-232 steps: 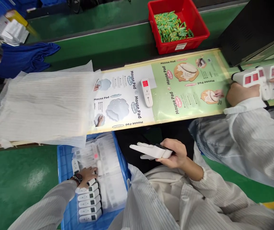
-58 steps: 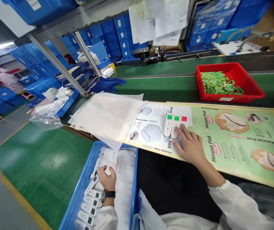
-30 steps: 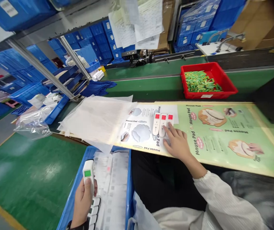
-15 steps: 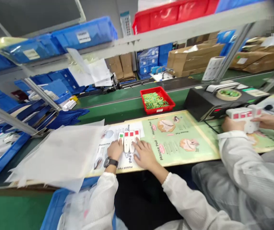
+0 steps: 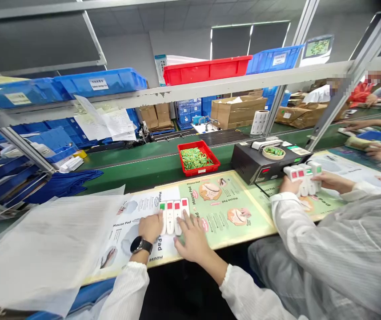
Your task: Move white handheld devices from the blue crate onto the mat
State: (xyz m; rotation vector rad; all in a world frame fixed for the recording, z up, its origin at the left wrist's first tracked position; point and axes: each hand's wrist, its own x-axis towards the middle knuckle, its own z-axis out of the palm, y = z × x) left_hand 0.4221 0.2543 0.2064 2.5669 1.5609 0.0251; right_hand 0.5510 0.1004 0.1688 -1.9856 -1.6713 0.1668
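Note:
Several white handheld devices (image 5: 173, 216) lie side by side on the printed mouse-pad sheet (image 5: 230, 209); one shows a green screen, the others red. My left hand (image 5: 150, 227), with a black watch on the wrist, rests closed against the leftmost device with the green screen. My right hand (image 5: 192, 235) lies on the sheet with fingers spread, touching the devices on the right of the row.
A red bin of green batteries (image 5: 196, 158) stands on the green belt behind. A black box (image 5: 260, 161) sits to the right. A co-worker's hands (image 5: 310, 182) hold several similar devices. White foam sheets (image 5: 40, 240) cover the left.
My left hand lifted a green-screen device from the blue crate and set it beside the others. The view has tilted upward; both hands stay on the row.

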